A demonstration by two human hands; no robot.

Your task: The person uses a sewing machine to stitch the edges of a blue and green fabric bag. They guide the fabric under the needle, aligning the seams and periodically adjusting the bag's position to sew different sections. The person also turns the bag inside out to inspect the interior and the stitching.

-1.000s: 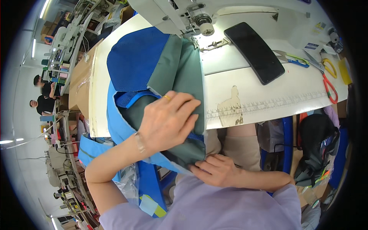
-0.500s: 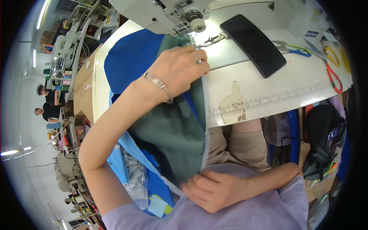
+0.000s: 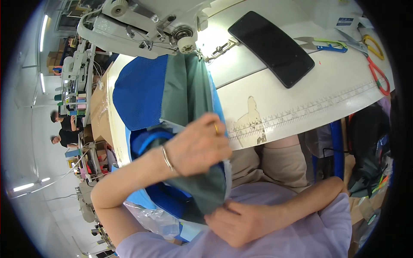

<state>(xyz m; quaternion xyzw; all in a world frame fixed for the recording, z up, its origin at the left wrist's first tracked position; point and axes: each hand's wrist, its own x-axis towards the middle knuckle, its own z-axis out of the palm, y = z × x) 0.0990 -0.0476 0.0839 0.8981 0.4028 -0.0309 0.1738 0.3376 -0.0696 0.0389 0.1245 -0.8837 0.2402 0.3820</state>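
A sewn piece of grey-green and blue fabric (image 3: 175, 96), partly mesh, runs from under the sewing machine (image 3: 144, 32) down to my lap. The presser foot area, at the fabric's far end, is small and hard to make out. My left hand (image 3: 200, 145), with a ring and a bracelet, lies across the middle of the fabric, fingers curled on its right edge. Slight blur covers that hand. Close to my body, my right hand (image 3: 236, 223) is closed on the fabric's near corner; its fingertips are partly hidden.
A black phone (image 3: 273, 49) lies on the white table (image 3: 297, 103), right of the machine. Beyond it are thread snips (image 3: 322, 44) and red-handled scissors (image 3: 378, 76). A clear plastic bag (image 3: 155, 219) hangs below left. Two people (image 3: 68, 129) are far off at left.
My left hand has come back from beside the needle toward my body, along the fabric's edge. The fabric near the machine is now uncovered. My right hand stays at the near corner.
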